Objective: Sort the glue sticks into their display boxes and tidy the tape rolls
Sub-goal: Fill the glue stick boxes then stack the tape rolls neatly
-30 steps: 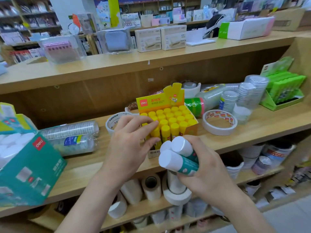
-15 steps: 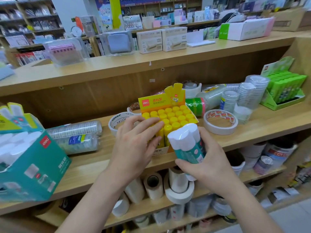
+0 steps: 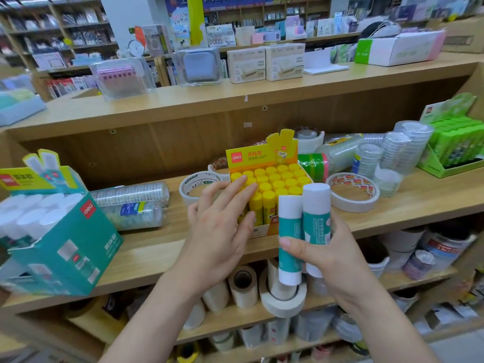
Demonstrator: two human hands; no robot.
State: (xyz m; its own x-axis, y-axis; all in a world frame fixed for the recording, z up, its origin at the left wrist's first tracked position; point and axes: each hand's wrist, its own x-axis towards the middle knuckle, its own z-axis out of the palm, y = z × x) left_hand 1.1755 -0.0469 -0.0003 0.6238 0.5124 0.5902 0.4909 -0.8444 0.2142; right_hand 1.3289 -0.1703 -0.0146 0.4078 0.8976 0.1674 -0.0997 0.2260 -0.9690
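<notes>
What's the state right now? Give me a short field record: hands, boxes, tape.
left hand: open, fingers resting on the yellow sticks
right hand: holding two teal sticks upright, white caps up
yellow box: middle shelf, centre, nearly full
teal box: left on the same shelf, tilted, white caps showing
green box: far right
tape: loose rolls either side of the yellow box, more on the shelf below

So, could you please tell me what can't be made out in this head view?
- Teal display box: cut off by the left edge.
- Yellow box front-left sticks: hidden behind the left hand.
- Teal glue sticks: label print blurred; the count is hidden by the right hand.
</notes>
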